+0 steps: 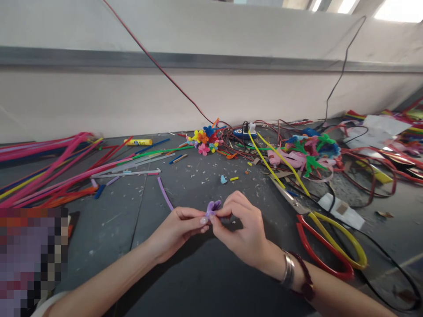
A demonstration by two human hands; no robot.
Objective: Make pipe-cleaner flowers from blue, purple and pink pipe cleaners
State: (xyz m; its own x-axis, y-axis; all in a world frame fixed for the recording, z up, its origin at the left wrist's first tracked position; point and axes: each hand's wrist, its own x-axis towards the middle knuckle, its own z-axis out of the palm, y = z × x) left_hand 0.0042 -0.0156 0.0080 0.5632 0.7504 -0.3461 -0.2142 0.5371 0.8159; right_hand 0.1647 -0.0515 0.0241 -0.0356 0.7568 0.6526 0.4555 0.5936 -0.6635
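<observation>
Between my two hands is a small purple pipe-cleaner flower (212, 208), its fuzzy loops pointing up. My left hand (183, 226) pinches it from the left with thumb and fingertips. From the other side, my right hand (243, 224) grips it between thumb and index finger. A purple pipe cleaner (164, 193) lies just beyond my left hand; whether it joins the flower I cannot tell. A light-blue fuzzy scrap (223, 179) and a short yellow piece (234, 178) lie past my fingertips. Large scissors (325, 246) with red and yellow handles rest right of my right hand.
Long coloured pipe cleaners (56, 171) spread across the left. A yellow tube (139, 142) lies near the wall. Finished small flowers (205, 138) sit at the back, beside tangled cords and a power strip (245, 133). A colourful fuzzy pile (307, 154) and plastic packets (380, 132) occupy the right.
</observation>
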